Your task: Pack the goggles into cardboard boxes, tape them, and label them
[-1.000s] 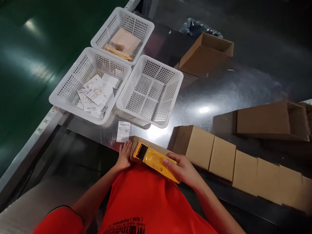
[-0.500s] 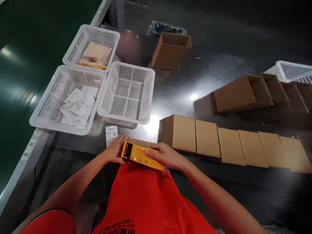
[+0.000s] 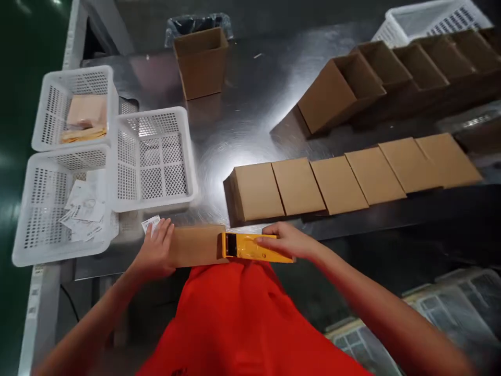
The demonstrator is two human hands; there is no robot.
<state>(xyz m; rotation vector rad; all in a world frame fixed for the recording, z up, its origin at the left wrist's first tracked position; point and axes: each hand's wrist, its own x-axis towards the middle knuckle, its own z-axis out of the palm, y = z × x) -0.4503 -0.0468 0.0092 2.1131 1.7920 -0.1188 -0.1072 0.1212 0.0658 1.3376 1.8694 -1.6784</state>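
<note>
Against the table's front edge, right before my red shirt, lies a brown cardboard box [image 3: 195, 245]. My left hand [image 3: 155, 250] grips its left end, fingers over the far side and thumb near the close edge. Just beyond those fingertips a white printed label [image 3: 150, 223] lies on the table, partly covered by them. A yellow tape dispenser [image 3: 254, 247] is in my right hand [image 3: 287, 241], the thumb on top. Its dark front end rests at the box's right part; whether tape is stuck there cannot be made out.
Closed cardboard boxes [image 3: 299, 185] stand in a row on the right. Behind them are open-topped boxes [image 3: 332, 96] and a white basket [image 3: 395, 34]. White baskets [image 3: 191, 167] stand on the left, one with labels [image 3: 88, 209]. Another open box [image 3: 203, 68] stands at the back.
The view has shifted, so the baskets sit farther left. My hands have moved apart: the dispenser slid right along the box, uncovering its top, while my left hand stays at the left end.
</note>
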